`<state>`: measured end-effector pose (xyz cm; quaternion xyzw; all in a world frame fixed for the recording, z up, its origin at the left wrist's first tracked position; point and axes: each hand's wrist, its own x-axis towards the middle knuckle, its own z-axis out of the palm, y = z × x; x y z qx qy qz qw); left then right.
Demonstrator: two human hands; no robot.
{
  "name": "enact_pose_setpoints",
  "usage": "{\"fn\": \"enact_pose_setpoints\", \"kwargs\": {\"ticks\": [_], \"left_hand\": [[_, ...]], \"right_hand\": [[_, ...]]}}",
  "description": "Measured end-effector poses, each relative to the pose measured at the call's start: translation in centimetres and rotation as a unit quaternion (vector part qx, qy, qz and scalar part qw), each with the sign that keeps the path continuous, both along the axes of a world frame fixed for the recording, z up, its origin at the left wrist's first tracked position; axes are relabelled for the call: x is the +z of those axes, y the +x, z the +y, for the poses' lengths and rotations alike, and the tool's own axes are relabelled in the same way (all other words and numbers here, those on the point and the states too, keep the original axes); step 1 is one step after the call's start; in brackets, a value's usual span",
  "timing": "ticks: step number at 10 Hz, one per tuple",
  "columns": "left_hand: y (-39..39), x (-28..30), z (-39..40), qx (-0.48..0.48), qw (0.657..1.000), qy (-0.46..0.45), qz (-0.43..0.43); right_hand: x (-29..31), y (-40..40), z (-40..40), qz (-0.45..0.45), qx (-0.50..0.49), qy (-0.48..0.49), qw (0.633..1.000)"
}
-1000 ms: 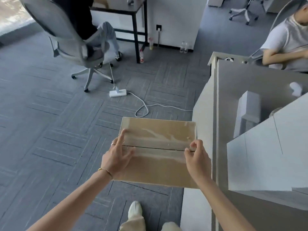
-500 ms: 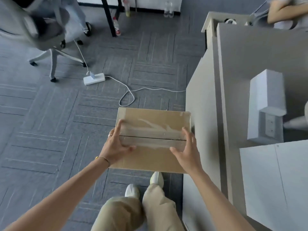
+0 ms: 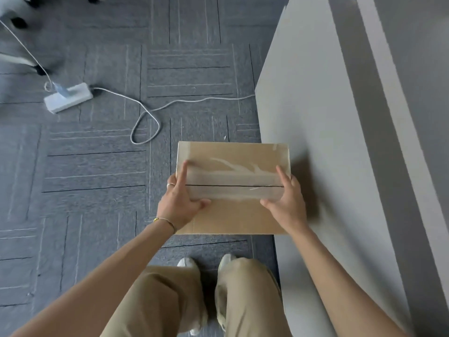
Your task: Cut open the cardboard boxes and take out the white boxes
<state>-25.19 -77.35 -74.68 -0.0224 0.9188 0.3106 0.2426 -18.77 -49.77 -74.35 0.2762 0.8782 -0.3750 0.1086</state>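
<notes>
A flat brown cardboard box (image 3: 233,220) is held level above the carpet, in front of my legs. Clear tape runs along its closed middle seam, and the lid flaps are shut. My left hand (image 3: 178,205) grips the box's left edge, with the forefinger stretched along the top and the thumb lying on the tape. My right hand (image 3: 288,205) holds the right edge, thumb and forefinger on top of the box. No white box and no cutting tool are in view.
A grey desk side panel (image 3: 315,117) stands close against the box's right side. On the carpet lie a white power strip (image 3: 69,97) and its looping cable (image 3: 145,122). Chair castors (image 3: 17,23) show at top left. My legs and shoes (image 3: 184,300) are below the box.
The view has tipped down, so the desk top and the people are out of sight. My right hand went from pinching at the seam's end to a spread hold on the right edge.
</notes>
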Motion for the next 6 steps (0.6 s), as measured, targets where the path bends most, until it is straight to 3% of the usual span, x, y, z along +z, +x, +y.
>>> {"fn": "enact_pose_setpoints", "kwargs": {"ticks": [1, 3, 4, 5, 6], "left_hand": [[-0.6, -1.7, 0.5, -0.008, 0.999, -0.029, 0.034], [-0.3, 0.4, 0.4, -0.048, 0.997, -0.062, -0.013], [-0.5, 8.2, 1.1, -0.047, 0.998, -0.016, 0.04], [-0.4, 23.0, 2.6, -0.039, 0.976, 0.132, 0.171], [1.7, 39.5, 3.2, -0.041, 0.91, 0.324, 0.254]], "right_hand": [[-1.8, -0.9, 0.1, 0.011, -0.018, 0.025, 0.999], [-0.3, -0.2, -1.2, -0.022, -0.019, 0.042, 0.999], [7.9, -0.5, -2.0, 0.062, -0.056, -0.014, 0.996], [22.9, -0.9, -2.9, 0.196, -0.107, -0.142, 0.964], [39.8, 1.0, -3.7, 0.355, -0.116, -0.321, 0.87]]}}
